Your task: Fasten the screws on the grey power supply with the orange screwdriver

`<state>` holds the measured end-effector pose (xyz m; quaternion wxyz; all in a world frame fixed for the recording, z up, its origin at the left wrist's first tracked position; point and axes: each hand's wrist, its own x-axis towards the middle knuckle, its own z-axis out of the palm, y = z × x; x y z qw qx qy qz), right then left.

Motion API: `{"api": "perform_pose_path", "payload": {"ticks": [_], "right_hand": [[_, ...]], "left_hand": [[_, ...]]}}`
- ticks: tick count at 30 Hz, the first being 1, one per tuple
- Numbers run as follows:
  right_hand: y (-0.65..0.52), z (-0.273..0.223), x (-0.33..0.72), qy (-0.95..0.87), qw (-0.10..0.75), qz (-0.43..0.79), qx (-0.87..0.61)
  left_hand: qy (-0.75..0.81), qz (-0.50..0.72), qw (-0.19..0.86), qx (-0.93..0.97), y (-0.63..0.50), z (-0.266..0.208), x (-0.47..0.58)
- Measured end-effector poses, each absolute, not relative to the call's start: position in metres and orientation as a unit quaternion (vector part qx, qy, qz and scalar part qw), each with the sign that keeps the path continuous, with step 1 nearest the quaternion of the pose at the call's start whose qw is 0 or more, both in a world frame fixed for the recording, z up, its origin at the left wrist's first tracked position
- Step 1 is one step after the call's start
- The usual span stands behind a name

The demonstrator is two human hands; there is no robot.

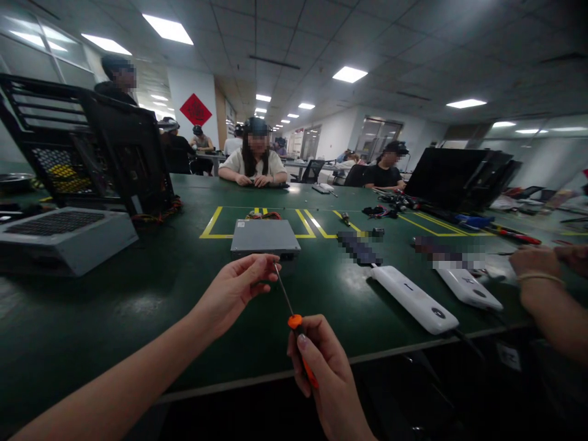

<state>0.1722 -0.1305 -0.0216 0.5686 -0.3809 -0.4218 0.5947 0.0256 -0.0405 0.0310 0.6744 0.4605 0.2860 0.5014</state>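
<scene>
An orange-and-black screwdriver (pixel 301 343) is gripped by its handle in my right hand (pixel 328 373), close to the table's front edge. Its thin metal shaft slants up and to the left. At the shaft's tip, the thumb and forefinger of my left hand (pixel 239 288) are pinched together; whatever lies between them is too small to make out. Just beyond my left hand, a grey metal power supply unit (pixel 265 235) rests on the green table (pixel 151 337), with coloured cables behind it.
On the left stand a larger power supply unit (pixel 68 239) and an open black computer case (pixel 124 147). White power banks (pixel 413 300) lie to the right, near a co-worker's arm (pixel 546 294). Yellow tape lines (pixel 215 222) mark the table. Another person (pixel 252 159) sits opposite.
</scene>
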Motion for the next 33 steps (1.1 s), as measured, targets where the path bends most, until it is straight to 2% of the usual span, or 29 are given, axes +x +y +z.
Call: {"api": "perform_pose_path", "payload": {"ticks": [9, 19, 24, 33], "right_hand": [[-0.131, -0.019, 0.169, -0.400, 0.556, 0.624, -0.376], [-0.135, -0.018, 0.164, -0.330, 0.584, 0.644, -0.368], [-0.130, -0.020, 0.163, -0.307, 0.558, 0.674, -0.374], [-0.130, -0.019, 0.167, -0.345, 0.554, 0.651, -0.388]], "left_hand": [[0.287, 0.508, 0.658, 0.476, -0.038, 0.025, 0.025], [0.305, 0.547, 0.611, 0.484, -0.043, 0.025, 0.033], [0.307, 0.540, 0.619, 0.480, -0.042, 0.022, 0.034], [0.333, 0.532, 0.632, 0.455, -0.038, 0.018, 0.034]]}}
